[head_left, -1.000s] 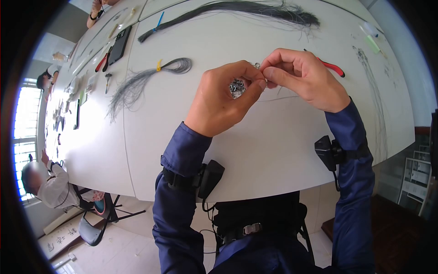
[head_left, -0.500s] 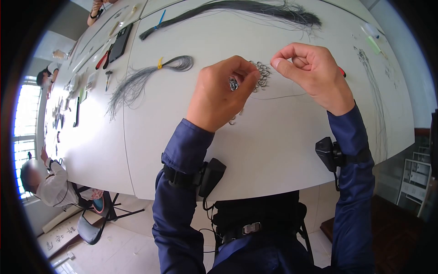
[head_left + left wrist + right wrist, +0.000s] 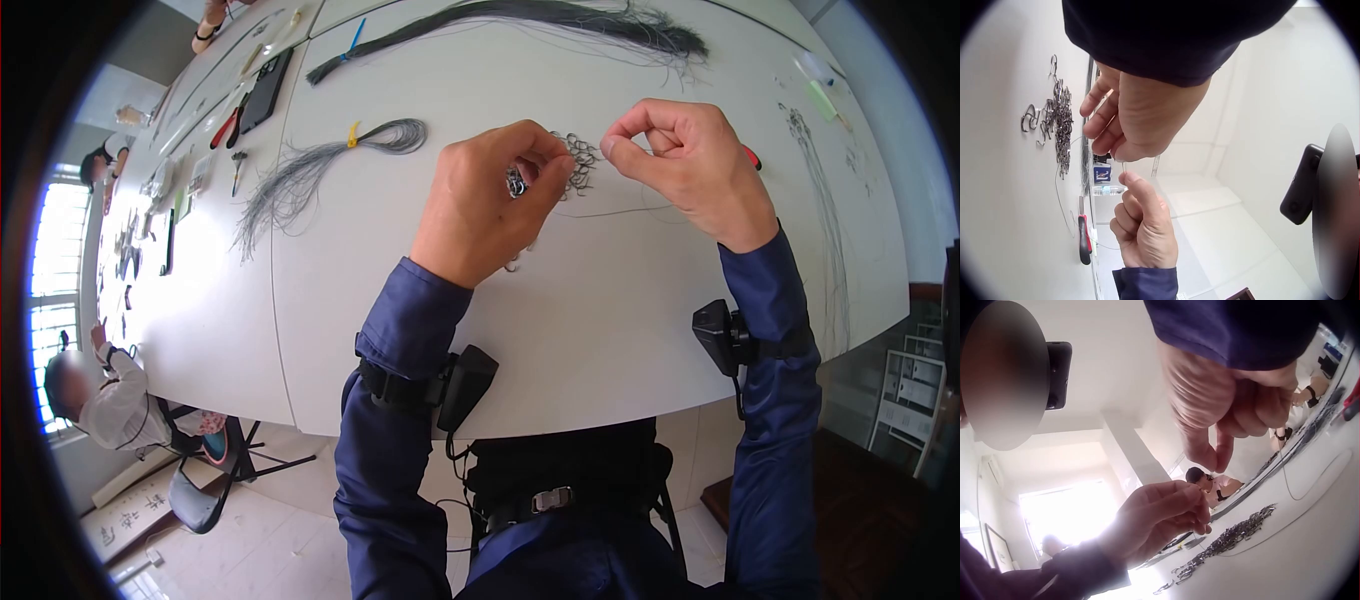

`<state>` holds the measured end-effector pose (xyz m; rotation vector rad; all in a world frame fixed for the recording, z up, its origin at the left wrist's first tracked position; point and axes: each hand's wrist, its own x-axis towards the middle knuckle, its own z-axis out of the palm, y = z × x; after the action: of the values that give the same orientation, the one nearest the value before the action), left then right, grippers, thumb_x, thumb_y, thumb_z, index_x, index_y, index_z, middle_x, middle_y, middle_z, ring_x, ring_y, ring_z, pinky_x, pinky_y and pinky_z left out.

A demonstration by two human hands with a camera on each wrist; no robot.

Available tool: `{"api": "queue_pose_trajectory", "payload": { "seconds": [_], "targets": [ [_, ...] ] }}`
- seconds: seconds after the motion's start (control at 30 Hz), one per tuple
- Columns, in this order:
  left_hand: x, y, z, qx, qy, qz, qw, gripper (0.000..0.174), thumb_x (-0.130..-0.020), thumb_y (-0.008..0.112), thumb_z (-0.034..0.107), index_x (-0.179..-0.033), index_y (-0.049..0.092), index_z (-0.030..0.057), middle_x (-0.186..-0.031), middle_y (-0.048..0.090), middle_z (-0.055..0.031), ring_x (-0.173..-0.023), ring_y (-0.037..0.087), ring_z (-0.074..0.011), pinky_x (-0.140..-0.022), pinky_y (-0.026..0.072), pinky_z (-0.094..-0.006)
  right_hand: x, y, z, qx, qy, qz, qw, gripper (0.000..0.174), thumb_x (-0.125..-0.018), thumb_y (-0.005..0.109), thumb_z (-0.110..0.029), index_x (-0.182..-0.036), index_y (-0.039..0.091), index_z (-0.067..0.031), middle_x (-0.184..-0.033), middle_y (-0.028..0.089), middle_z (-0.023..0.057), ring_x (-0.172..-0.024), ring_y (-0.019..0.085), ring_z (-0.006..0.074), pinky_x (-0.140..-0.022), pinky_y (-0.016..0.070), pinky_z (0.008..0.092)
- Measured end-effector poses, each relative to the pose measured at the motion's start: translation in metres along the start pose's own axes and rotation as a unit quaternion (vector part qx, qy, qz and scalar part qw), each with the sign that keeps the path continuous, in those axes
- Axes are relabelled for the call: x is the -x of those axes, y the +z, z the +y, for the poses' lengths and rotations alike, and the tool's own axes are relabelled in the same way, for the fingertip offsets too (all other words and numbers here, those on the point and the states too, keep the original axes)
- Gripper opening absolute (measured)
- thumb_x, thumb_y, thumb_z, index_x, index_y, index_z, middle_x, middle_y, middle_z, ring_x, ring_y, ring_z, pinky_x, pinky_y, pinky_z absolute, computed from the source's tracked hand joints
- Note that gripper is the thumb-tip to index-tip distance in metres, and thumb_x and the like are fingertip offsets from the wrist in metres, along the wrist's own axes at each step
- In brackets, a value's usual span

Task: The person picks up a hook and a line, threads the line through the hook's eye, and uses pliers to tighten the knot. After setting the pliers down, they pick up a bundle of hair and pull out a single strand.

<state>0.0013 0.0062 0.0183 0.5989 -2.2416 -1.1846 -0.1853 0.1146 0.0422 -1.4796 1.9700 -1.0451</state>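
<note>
My left hand (image 3: 490,200) is raised over the white table (image 3: 560,340), with thumb and forefinger pinched together. A short way to its right, my right hand (image 3: 690,170) pinches a thin grey line (image 3: 620,212), part of which loops over the tabletop. Between the two sets of fingertips a short pale stretch of line (image 3: 1125,167) shows in the left wrist view. Whatever else sits inside the left pinch is hidden by the fingers. Just beyond and below the hands lies a pile of small dark curved metal hooks (image 3: 1061,119), partly covered by the left hand in the head view.
A grey bundle of line (image 3: 395,140) with a yellow tie lies to the left. Further back stretches a long dark bundle (image 3: 520,14) with a blue tie. Red-handled pliers (image 3: 753,158) lie behind my right hand. A phone (image 3: 265,90) and other people are at the left.
My fingertips were together one second ago; the right hand has since moved away to the right, uncovering more of the hook pile. In the last half second both hands have barely shifted.
</note>
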Motion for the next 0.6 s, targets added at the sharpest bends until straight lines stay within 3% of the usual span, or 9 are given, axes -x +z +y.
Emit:
{"api": "queue_pose_trajectory", "payload": {
  "seconds": [0.17,0.27,0.37,0.6],
  "targets": [
    [0.0,0.0,-0.003,-0.007,0.029,0.019,0.999,0.009,-0.088,0.07,0.006,-0.091,0.07,-0.0027,-0.081,0.07,-0.0052,-0.082,0.065,-0.0119,-0.077,0.0514,-0.0271,-0.002,0.007,0.012,-0.072,-0.027,-0.016,0.997,0.021,-0.092,0.068,-0.021,-0.096,0.071,-0.0007,-0.062,0.051,-0.0034,-0.057,0.044,0.0043,-0.051,0.0351,0.0236],
    [-0.001,0.004,-0.007,0.012,0.065,0.049,0.997,0.009,-0.083,0.07,0.006,-0.088,0.071,-0.0009,-0.076,0.068,-0.0096,-0.07,0.064,-0.0164,-0.059,0.0517,-0.0287,-0.002,0.008,0.011,-0.121,-0.02,-0.03,0.992,0.022,-0.094,0.067,-0.022,-0.098,0.071,-0.0008,-0.07,0.058,-0.0019,-0.064,0.049,0.0048,-0.056,0.0387,0.0221],
    [-0.001,0.005,-0.006,0.015,0.065,0.051,0.996,0.008,-0.083,0.07,0.006,-0.087,0.071,-0.0006,-0.076,0.068,-0.0086,-0.07,0.064,-0.0156,-0.058,0.0512,-0.0276,0.001,0.0,-0.005,-0.133,0.056,-0.114,0.983,0.024,-0.098,0.062,-0.024,-0.103,0.07,-0.0019,-0.077,0.06,-0.0056,-0.064,0.044,0.0003,-0.053,0.031,0.0199],
    [-0.001,0.006,-0.005,0.009,0.068,0.047,0.997,0.007,-0.083,0.07,0.006,-0.087,0.071,0.0001,-0.077,0.068,-0.0082,-0.07,0.064,-0.0154,-0.06,0.0504,-0.0281,-0.001,0.011,0.005,-0.146,0.043,-0.103,0.983,0.021,-0.096,0.064,-0.022,-0.1,0.07,-0.0012,-0.077,0.062,-0.0054,-0.063,0.044,-0.0006,-0.052,0.0291,0.019]
  ]
}}
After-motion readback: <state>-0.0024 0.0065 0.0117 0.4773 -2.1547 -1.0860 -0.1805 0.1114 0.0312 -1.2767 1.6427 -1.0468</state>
